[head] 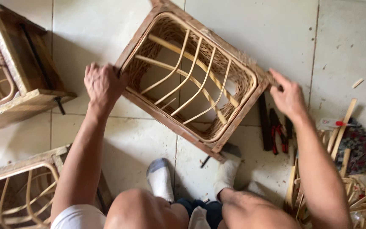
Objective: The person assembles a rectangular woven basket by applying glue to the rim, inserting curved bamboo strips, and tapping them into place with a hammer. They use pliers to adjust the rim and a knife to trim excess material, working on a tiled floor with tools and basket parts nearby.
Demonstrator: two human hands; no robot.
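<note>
Left hand (pixel 102 87): fingers curled over the near-left corner of the wooden frame, clamped on its edge.
Right hand (pixel 288 96): closed in a pinch at the far-right corner of the same frame, fingertips pressed on the rim; whether a thin strand sits between them is too small to tell.
Basket frame (pixel 191 76): a square wooden frame with a woven rattan wall inside and curved cane ribs across its opening; it sits tilted on the tiled floor (pixel 352 51), between the two hands, its low corner just beside the right foot's white sock (pixel 227 169).
Slip risk: the frame rests on an edge and a corner, so if either grip loosens it can likely tip or swivel on the smooth tiles.
Rib risk: the cane ribs look thin and springy; a hard twist between the two hands could pop one out of the weave or crack it.
Finger risk: the frayed fibres on the far-right rail sit under the right fingertips, so a splinter is possible there.
Underfoot: red-handled pliers (pixel 278 133) and dark tools lie near the right foot, and cut cane strips (pixel 339 131) pile up at the right; a shifted foot could land on them.
Neighbours: two more frames (pixel 13 68) stand well apart on the left.
</note>
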